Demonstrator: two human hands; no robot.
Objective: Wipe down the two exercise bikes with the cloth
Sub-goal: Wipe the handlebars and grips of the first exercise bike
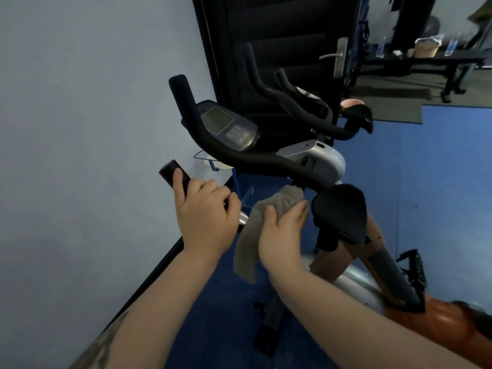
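While the left hand [205, 209] curls its fingers round the near black handlebar grip [173, 173] of the closer exercise bike [327, 166], the right hand [282, 235] holds the grey cloth [255, 225], thumb on top and fingers wrapped round its far side. The cloth is bunched up between the two hands, its upper end touching the curved black handlebar [266, 161] just beside the black saddle [343, 209]; its lower end hangs loose below the right wrist. The bike's console [226, 126], with a grey screen and a keypad, sits between the handlebar's upright horns, close to the pale blue wall [80, 129]. Orange frame tubes run down under the saddle to a silver housing, and a black pedal [412, 265] shows at the right. The second exercise bike [300, 102] stands just beyond the first, in front of a dark door [279, 35], its own black saddle turned right. The floor [439, 182] is blue. Far back on the right a dark surface [426, 58] carries water bottles and a bag
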